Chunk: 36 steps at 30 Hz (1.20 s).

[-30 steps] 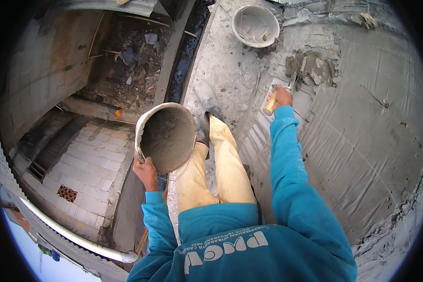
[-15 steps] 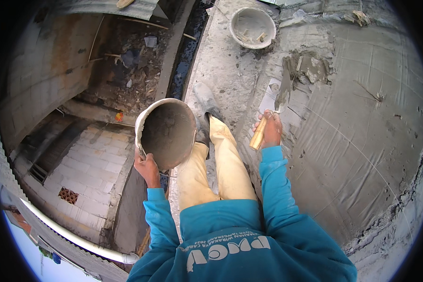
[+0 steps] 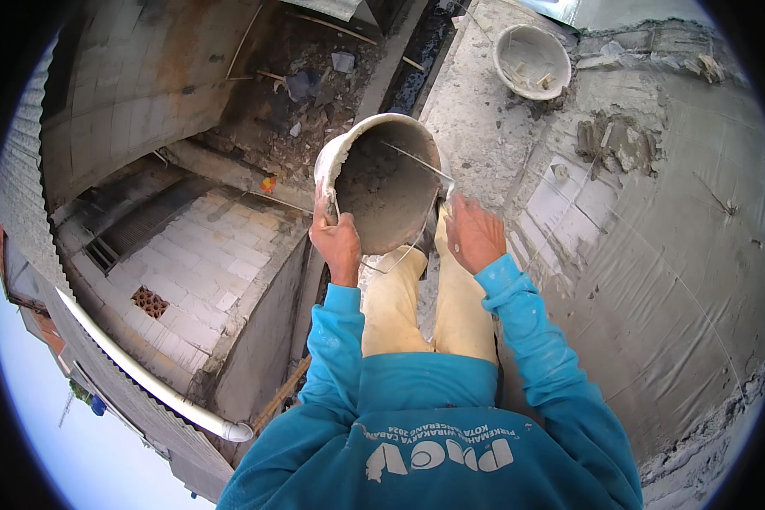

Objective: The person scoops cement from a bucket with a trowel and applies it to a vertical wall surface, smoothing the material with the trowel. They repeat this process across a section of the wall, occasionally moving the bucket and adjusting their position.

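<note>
My left hand [image 3: 337, 245] grips the near-left rim of a pale, mortar-crusted bucket [image 3: 325, 161], fingers closed around its edge. The bucket tilts toward me above my legs, with wet grey mortar [image 3: 382, 191] inside and its thin wire bail [image 3: 404, 257] hanging at the near side. At the right rim, my right hand [image 3: 476, 231] is closed on a trowel [image 3: 418, 161]. Its blade shows edge-on as a thin line reaching into the bucket; the wooden handle is hidden in my fist.
A second pale bucket [image 3: 503, 75] with scraps inside stands far right on the concrete ledge [image 3: 467, 81]. Rough mortar [image 3: 625, 144] lies on the grey surface at right, crossed by a thin string [image 3: 680, 285]. Left of the ledge, a drop leads to a lower yard [image 3: 314, 102].
My right hand has swung left with the trowel from over the grey surface to the bucket. The bucket has risen and shifted right in view, and the view has turned.
</note>
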Available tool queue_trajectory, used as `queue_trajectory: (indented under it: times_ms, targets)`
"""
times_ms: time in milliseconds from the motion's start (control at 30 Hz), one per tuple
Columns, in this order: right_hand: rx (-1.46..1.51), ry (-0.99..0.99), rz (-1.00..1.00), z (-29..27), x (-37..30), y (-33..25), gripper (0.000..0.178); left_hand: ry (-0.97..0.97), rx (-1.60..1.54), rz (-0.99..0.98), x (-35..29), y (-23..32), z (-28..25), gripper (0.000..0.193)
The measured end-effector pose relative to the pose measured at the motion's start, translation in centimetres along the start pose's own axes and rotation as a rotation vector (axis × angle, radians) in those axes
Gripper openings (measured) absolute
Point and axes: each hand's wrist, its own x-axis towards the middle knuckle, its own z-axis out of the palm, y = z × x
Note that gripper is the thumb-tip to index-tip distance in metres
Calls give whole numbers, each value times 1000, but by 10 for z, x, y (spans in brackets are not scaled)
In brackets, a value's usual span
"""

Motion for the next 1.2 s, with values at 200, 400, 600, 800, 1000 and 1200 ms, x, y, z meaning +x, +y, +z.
queue_trajectory:
  times_ms: [200, 400, 600, 800, 1000, 1200]
  targets:
    - [-211, -36, -63, -1, 31, -13, 21, -88, 203, 343, -11, 41, 7, 62]
    - [-180, -320, -152, -20, 6, -16, 20, -203, 43, 316, -12, 62, -2, 68]
    - [78, -380, -339, -5, 5, 0, 36, -190, -17, 163, -6, 54, -16, 66]
    - [495, -643, -267, 5, 4, -3, 40, -105, -123, -34, -6, 43, -26, 52]
    - [830, -623, -82, 31, -15, 1, 54, -63, -101, -10, 0, 34, -15, 45]
    - [629, -110, -169, 69, -26, 32, 62, -10, -206, -112, 10, 11, 0, 46]
